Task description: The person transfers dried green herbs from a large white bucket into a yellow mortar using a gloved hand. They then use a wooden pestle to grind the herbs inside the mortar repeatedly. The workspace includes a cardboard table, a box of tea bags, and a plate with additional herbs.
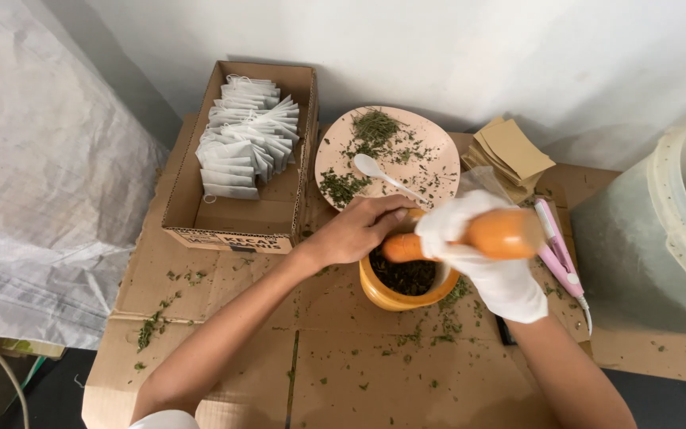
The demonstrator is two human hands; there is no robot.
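An orange mortar (391, 297) holding dark crushed dried herbs (403, 276) stands on flattened cardboard (343, 373). My left hand (359, 229), bare, grips the mortar's far rim. My right hand (482, 254), in a white glove, is closed around an orange pestle (502, 234) whose tip points down into the bowl. Behind the mortar lies a pink plate (438, 151) with scattered green herb bits and a white plastic spoon (383, 175).
A cardboard box (240, 218) with several white filter bags (248, 135) sits at the back left. Brown paper envelopes (514, 151), a pink handheld tool (557, 250) and a large translucent bucket (660, 230) are on the right. A white woven sack (41, 183) is on the left.
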